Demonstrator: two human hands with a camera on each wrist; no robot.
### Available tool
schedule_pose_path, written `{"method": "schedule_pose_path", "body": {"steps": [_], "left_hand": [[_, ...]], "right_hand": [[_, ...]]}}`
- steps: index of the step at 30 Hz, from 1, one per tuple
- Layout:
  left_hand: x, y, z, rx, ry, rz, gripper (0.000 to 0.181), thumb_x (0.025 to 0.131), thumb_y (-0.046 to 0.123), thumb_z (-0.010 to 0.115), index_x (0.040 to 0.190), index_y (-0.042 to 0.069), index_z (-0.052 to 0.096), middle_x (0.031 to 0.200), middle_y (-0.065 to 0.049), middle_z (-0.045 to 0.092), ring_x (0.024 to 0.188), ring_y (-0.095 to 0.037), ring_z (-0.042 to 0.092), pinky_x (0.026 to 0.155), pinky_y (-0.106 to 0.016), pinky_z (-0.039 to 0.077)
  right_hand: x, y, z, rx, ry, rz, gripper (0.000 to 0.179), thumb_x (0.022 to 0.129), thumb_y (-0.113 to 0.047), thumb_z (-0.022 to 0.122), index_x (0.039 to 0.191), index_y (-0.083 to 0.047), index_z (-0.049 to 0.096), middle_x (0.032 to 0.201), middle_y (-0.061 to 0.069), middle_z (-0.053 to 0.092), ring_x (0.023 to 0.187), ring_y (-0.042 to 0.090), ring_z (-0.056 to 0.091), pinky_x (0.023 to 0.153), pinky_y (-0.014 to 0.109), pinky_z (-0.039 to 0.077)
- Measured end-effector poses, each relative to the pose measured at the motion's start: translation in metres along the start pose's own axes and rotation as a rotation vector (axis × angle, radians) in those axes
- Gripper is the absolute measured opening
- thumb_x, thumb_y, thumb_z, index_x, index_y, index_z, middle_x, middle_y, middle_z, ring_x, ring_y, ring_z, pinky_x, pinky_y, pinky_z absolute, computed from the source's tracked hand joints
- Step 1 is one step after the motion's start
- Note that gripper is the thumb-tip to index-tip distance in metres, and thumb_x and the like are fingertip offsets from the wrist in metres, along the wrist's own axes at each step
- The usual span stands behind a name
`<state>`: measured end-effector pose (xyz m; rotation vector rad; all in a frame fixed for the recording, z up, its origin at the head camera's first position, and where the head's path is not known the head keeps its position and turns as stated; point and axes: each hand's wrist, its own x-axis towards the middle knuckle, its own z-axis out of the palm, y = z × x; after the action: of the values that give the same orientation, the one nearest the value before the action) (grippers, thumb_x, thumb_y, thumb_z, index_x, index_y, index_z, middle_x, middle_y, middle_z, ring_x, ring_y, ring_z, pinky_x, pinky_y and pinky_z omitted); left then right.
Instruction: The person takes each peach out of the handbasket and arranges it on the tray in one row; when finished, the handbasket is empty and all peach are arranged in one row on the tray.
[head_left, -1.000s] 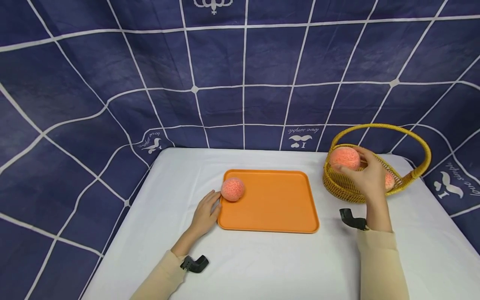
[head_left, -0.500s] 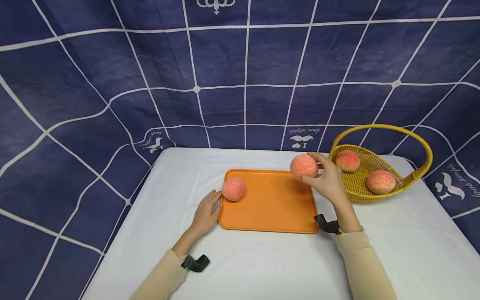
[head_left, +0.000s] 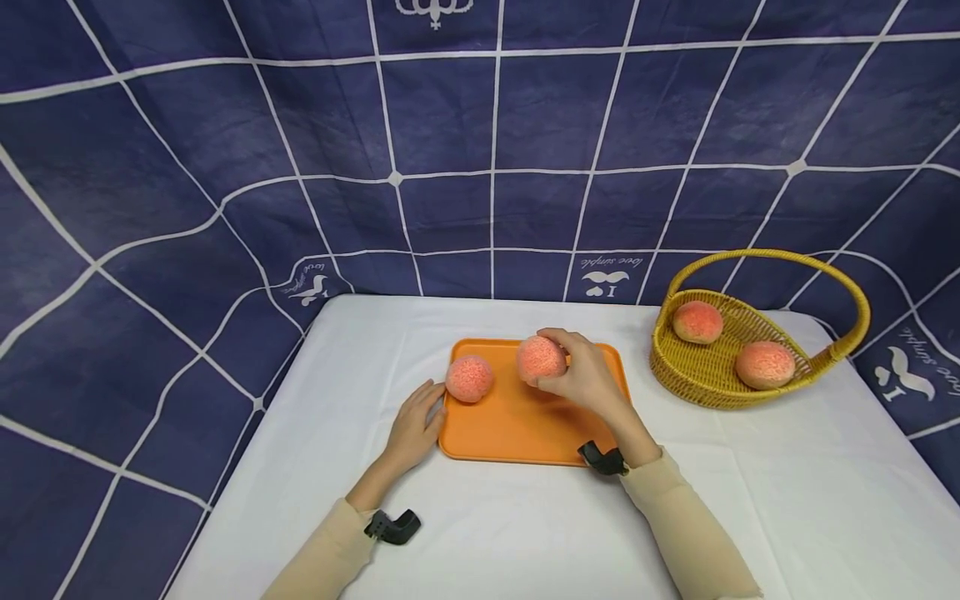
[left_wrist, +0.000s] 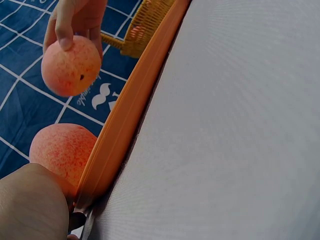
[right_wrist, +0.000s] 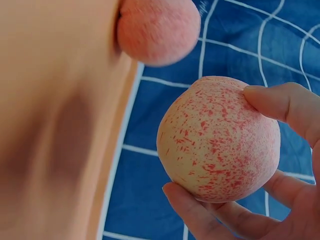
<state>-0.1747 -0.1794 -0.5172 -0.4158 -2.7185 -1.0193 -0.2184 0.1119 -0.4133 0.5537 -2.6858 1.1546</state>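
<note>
Above the orange tray (head_left: 510, 429), my right hand (head_left: 583, 375) holds a pink-red speckled peach (head_left: 540, 360) between thumb and fingers. The right wrist view shows this peach (right_wrist: 217, 145) close up, with the thumb on one side and fingertips on the other, clear of the tray below. A second peach (head_left: 469, 379) sits in the tray near its left side. My left hand (head_left: 411, 427) lies at the tray's left rim, fingers extended and fingertips right at the edge beside that peach. The left wrist view shows the back of this hand (left_wrist: 32, 202) by the rim; its fingertips are hidden there.
A yellow wicker basket (head_left: 701, 392) with a tall arched handle stands to the right of the tray. Inside it lie one peach (head_left: 697, 322) at the back left and another peach (head_left: 765, 365) at the right. A white cloth (head_left: 495, 533) covers the table; a blue checked curtain (head_left: 427, 108) hangs behind.
My right hand has lifted a peach out of the basket and carried it left and lower, over the middle of the tray. The left hand has stayed at the rim.
</note>
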Motion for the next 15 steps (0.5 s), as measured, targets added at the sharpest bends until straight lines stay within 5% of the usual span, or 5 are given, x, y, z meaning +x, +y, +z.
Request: {"method": "schedule_pose_path", "body": {"steps": [15], "left_hand": [[0.0, 0.001, 0.0, -0.001, 0.012, 0.005, 0.043, 0.096, 0.01, 0.057, 0.136, -0.005, 0.053, 0.141, -0.02, 0.054, 0.139, -0.039, 0.04, 0.115, -0.058, 0.03]], "right_hand": [[0.002, 0.002, 0.036, -0.003, -0.093, 0.02, 0.067, 0.067, -0.018, 0.088, 0.128, -0.008, 0.061, 0.127, 0.013, 0.063, 0.112, 0.033, 0.061, 0.094, 0.05, 0.054]]}}
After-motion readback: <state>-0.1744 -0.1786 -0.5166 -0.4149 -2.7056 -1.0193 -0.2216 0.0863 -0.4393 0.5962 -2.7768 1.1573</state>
